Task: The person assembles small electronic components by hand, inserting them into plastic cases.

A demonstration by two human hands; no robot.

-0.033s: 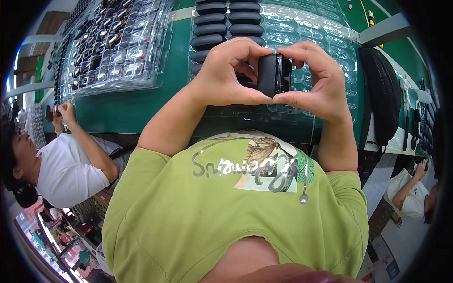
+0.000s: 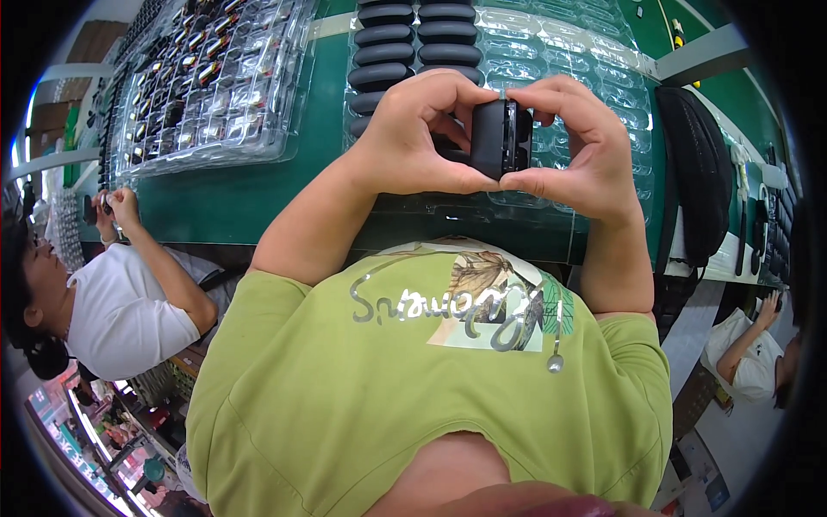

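Note:
A small black case (image 2: 488, 142) is held upright between my two hands above the front of the table. My left hand (image 2: 418, 133) pinches its smooth matte side, thumb at the bottom edge and forefinger at the top. From the other side my right hand (image 2: 581, 138) grips the glossy, detailed part (image 2: 520, 142), also between thumb and forefinger. The two thumb tips almost meet below the case. Its inside cannot be made out. Just beyond my hands lies a clear plastic tray (image 2: 551, 65), with rows of black oval shells (image 2: 383, 53) in its left part.
To the left, another clear tray (image 2: 280, 142) holds many small parts on the green table (image 2: 207, 202). A black pouch-like item (image 2: 696, 172) lies at the right, near a grey metal bar (image 2: 702, 53). One co-worker (image 2: 129, 302) sits at left, another (image 2: 748, 349) at right.

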